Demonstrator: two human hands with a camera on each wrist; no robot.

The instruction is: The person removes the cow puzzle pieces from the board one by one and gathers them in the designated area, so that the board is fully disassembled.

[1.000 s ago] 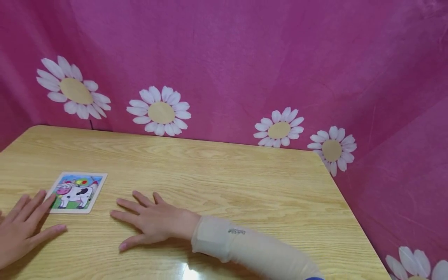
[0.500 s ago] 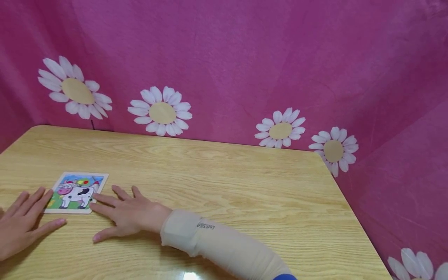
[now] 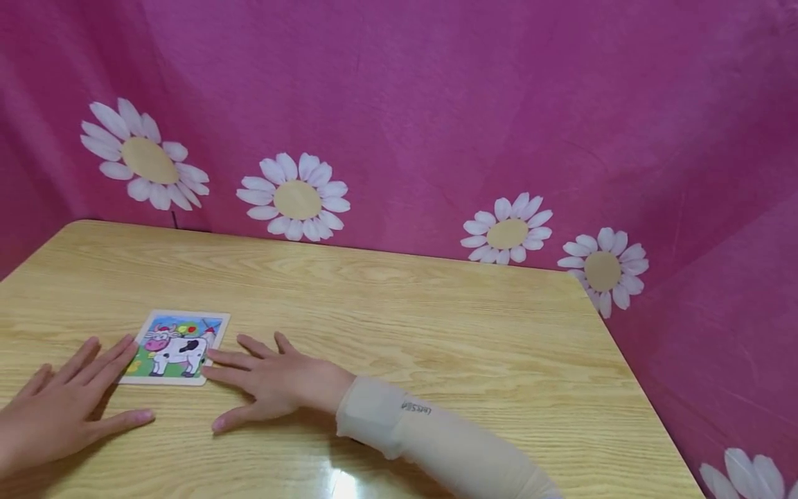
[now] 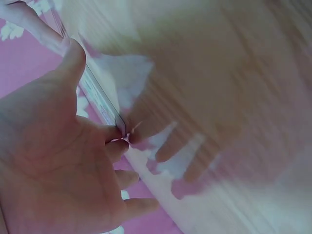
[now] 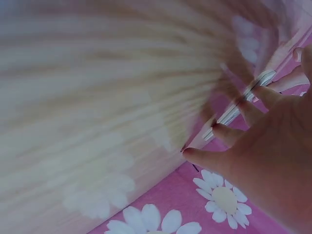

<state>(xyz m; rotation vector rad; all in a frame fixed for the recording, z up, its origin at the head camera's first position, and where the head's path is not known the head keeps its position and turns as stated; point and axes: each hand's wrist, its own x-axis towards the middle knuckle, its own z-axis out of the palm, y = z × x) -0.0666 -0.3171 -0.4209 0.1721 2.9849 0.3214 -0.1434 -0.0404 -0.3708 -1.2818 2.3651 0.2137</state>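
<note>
A square picture board (image 3: pixel 177 353) with a cartoon cow and a white border lies flat on the wooden table, left of centre in the head view. My left hand (image 3: pixel 65 409) has its fingers extended, with fingertips right at the board's left edge. From the other side, my right hand (image 3: pixel 274 384) reaches with spread fingers, two fingertips overlapping the right border. Seen low from the left wrist, the board (image 4: pixel 100 97) shows as a thin slab beside the fingertips. The right wrist view has the slab (image 5: pixel 239 107) edge-on behind the right fingers.
The pale wooden table (image 3: pixel 399 312) extends right and back from the board. Behind it hangs a magenta curtain (image 3: pixel 386 104) printed with white daisies. The tabletop is glossy and mirrors the hands in both wrist views.
My right hand came left to the board's right edge. The board has then slid rightward along the table, with both hands moving along at its sides. The head view has shifted slightly.
</note>
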